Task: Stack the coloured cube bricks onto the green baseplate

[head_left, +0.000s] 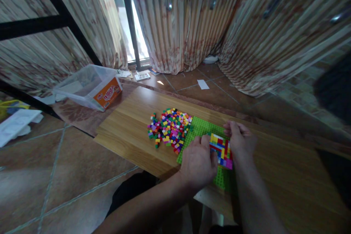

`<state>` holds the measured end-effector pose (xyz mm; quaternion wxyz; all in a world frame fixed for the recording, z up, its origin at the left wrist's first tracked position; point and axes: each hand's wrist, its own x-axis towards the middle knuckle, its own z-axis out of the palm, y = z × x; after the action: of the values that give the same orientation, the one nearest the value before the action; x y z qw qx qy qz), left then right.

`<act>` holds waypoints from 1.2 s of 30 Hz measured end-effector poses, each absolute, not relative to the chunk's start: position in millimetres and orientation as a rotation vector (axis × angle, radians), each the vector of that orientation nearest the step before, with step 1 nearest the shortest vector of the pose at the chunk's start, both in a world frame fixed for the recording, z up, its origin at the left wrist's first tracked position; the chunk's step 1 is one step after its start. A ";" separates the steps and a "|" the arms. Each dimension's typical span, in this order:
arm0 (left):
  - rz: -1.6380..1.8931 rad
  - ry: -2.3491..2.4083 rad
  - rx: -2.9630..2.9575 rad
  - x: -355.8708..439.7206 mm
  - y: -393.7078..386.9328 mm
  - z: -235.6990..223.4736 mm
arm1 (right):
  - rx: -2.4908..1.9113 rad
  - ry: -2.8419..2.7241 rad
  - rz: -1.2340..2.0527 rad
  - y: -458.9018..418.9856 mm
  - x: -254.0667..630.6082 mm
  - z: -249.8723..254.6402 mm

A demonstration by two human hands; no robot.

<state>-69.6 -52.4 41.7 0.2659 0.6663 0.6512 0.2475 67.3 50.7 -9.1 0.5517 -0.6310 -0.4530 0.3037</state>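
You have a multicoloured block of bricks built up on the green plate, which lies on the wooden surface in front of you. The built part sits toward the plate's right side, between your two hands, with red, yellow, blue, white and pink pieces packed close together. That much looks done. Green studs show beyond the block at the far side and at the near end, so the bricks cover only part of the plate.

Your left hand bends over the left side of the block, its fingertips mostly hidden; you cannot tell from here whether its grip closes on a brick. Your right hand is curled at the block's right side, thumb and fingers close together; its grip looks narrow, but whether anything is pinched in it cannot be told.

Plenty of loose pieces remain: the pile of small bricks spreads on the surface just beside the plate's left edge, a few stragglers at its outer side. Judging by that heap, far more bricks lie unused than built in. The plastic tub stands well apart.
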 end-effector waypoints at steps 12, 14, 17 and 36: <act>0.656 1.602 1.803 -38.1 -71.7 31.5 | -1.592 -1.187 0.912 39.6 94.2 -5.2; 0.608 1.595 1.863 -32.6 -75.8 27.1 | -1.582 -1.180 0.923 41.2 95.5 -6.7; 0.609 1.642 1.926 -29.3 -77.0 22.3 | -1.550 -1.137 0.968 42.6 92.7 -6.1; 0.691 1.768 2.106 -39.8 -82.3 27.1 | -1.500 -0.963 1.205 22.8 81.0 28.9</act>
<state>-39.8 -82.3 27.1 0.1528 0.7341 0.6162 0.2408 81.0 22.8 28.9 0.4749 -0.6134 -0.3940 0.4928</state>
